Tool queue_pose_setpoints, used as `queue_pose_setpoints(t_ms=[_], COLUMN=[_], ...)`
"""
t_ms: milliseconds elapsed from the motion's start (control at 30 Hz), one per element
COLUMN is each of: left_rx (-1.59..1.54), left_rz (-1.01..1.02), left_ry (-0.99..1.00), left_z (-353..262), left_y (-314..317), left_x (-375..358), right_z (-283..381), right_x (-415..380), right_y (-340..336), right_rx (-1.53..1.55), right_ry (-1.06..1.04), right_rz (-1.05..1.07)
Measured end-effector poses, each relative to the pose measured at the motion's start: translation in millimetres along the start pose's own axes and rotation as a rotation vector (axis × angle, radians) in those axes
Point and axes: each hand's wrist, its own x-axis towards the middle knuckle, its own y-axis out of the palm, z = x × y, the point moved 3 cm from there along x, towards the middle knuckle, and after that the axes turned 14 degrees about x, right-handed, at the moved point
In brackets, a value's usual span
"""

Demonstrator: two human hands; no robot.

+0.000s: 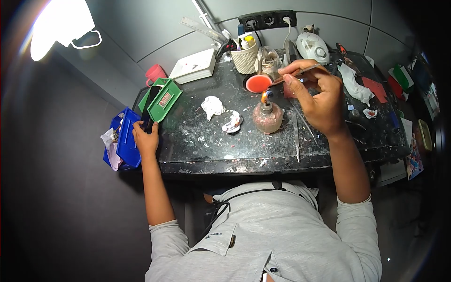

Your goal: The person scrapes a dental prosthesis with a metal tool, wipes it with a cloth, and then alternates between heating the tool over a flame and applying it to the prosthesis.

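My right hand (pixel 323 96) pinches a thin metal wax spatula (pixel 307 70) over the bench. The tool's tip is close to the flame of a round glass spirit burner (pixel 268 119). Just behind the burner lies a round dish of red wax (pixel 259 83). At the bench's left edge my left hand (pixel 146 138) grips the lower end of a black, flat, phone-like object (pixel 151 102). This object leans against a green bin (pixel 165 101). A blue bin (pixel 129 141) is beside the same hand, with crumpled paper in it.
Two crumpled white wads, one a tissue (pixel 213 107), lie left of the burner. Slim metal tools, including one instrument (pixel 296 139), lie to its right. Behind are a white tray (pixel 193 66), a pen basket (pixel 244 58), a white machine (pixel 313 48) and a power strip (pixel 268 19).
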Motion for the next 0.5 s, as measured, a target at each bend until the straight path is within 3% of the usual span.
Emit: queue_pose_setpoints(t_ms=[500], left_rx=[0.006], left_rz=[0.017], left_ry=[-0.015], left_z=[1.3], left_y=[1.1], left_x=[1.5], right_z=[-3.7], right_x=[-0.8], right_y=[0.1], right_rx=[0.021], right_ry=[0.004], right_rz=[-0.016])
